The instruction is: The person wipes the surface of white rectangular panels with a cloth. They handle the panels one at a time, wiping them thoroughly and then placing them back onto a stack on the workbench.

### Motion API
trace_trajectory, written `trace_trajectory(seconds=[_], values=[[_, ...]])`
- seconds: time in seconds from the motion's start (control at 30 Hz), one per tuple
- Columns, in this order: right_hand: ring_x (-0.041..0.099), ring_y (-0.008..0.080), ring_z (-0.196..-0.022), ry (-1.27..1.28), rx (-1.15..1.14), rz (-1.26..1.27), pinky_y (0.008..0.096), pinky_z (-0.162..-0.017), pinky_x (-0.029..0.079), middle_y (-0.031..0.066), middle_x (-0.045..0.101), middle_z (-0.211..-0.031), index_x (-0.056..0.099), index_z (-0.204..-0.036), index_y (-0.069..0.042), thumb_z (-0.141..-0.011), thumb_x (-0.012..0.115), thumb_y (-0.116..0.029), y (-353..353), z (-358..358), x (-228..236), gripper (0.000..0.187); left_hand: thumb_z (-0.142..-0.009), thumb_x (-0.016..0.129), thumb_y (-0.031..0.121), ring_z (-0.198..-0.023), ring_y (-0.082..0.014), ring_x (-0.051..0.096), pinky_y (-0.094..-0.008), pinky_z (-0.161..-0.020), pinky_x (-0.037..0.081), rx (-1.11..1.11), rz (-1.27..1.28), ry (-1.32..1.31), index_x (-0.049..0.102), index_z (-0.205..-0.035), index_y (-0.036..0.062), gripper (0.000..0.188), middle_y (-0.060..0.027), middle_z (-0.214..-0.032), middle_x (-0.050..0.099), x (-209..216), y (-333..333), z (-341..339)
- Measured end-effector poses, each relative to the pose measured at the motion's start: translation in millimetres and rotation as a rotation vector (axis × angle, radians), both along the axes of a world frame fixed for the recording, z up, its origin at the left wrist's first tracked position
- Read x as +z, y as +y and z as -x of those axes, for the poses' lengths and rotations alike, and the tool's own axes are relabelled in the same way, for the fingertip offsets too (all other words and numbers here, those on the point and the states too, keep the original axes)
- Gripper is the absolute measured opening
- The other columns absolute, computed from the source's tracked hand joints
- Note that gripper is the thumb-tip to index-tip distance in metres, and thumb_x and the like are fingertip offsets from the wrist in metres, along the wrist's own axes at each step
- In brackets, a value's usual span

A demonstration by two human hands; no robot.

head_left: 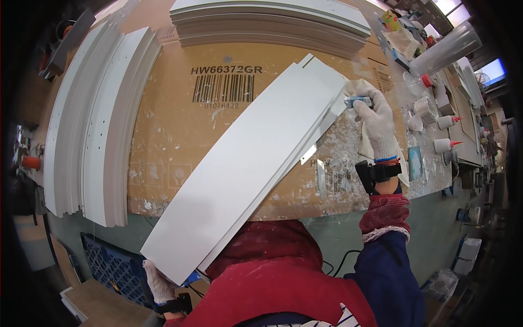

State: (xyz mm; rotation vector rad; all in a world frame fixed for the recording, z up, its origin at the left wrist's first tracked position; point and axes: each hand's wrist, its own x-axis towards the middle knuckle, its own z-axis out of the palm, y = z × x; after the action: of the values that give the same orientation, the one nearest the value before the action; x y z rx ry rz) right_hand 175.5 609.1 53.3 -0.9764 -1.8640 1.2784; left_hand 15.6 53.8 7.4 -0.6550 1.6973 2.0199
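Left gloved hand touches the near end of the white board; finger closure cannot be told. The board lies diagonally on cardboard, near end overhanging. Right gloved hand pinches a small blue-and-white block beside the board's far end. Beyond: white panel stack
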Motion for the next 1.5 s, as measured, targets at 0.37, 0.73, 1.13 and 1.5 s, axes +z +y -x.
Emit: trace_trajectory(seconds=[0.37, 0.73, 1.13, 1.5], values=[[0.056, 0.0091, -0.072, 0.137, -0.129, 0.16, 0.022, -0.061, 0.047, 0.006, 0.062, -0.093, 0.053, -0.121, 0.002, -0.089, 0.06, -0.007, 20.5, -3.5, -18.9, 0.033, -0.087, 0.066, 0.027, -0.138, -0.042, 0.03, -0.0489, -0.109, 0.034, -0.761, 1.27, 1.258, 0.028, -0.147, 0.0056, 0.075, -0.0252, -0.151, 0.024, -13.4, -39.1, 7.0], [0.06, 0.0134, -0.074, -0.328, 0.193, -0.237, 0.028, -0.067, 0.05, 0.0066, 0.064, -0.091, 0.061, -0.117, -0.006, -0.084, 0.065, -0.014, 49.7, 114.5, 23.3, 0.035, -0.094, 0.055, 0.024, -0.138, -0.043, 0.031, -0.0546, -0.11, 0.033, -0.901, 1.302, 1.627, 0.039, -0.142, 0.0165, 0.051, -0.0149, -0.149, 0.036, -16.2, -24.0, 32.2], [0.061, 0.0199, -0.085, -0.628, 0.349, -0.566, 0.0326, -0.081, 0.05, 0.0095, 0.066, -0.099, 0.06, -0.12, -0.008, -0.087, 0.059, -0.016, 64.6, 158.1, 12.9, 0.034, -0.095, 0.053, 0.021, -0.138, -0.0406, 0.032, -0.0506, -0.11, 0.034, -0.981, 1.326, 1.669, 0.039, -0.142, 0.0121, 0.051, -0.0152, -0.149, 0.037, -9.2, -19.0, 33.9], [0.065, 0.0273, -0.095, -0.634, 0.324, -0.598, 0.0367, -0.087, 0.05, 0.0123, 0.068, -0.104, 0.062, -0.118, -0.009, -0.084, 0.061, -0.017, 68.1, 147.1, 12.4, 0.035, -0.093, 0.057, 0.033, -0.138, -0.042, 0.031, -0.0519, -0.111, 0.032, -0.935, 1.345, 1.565, 0.032, -0.146, 0.0095, 0.063, -0.0211, -0.148, 0.035, -11.2, -23.6, 26.0]])
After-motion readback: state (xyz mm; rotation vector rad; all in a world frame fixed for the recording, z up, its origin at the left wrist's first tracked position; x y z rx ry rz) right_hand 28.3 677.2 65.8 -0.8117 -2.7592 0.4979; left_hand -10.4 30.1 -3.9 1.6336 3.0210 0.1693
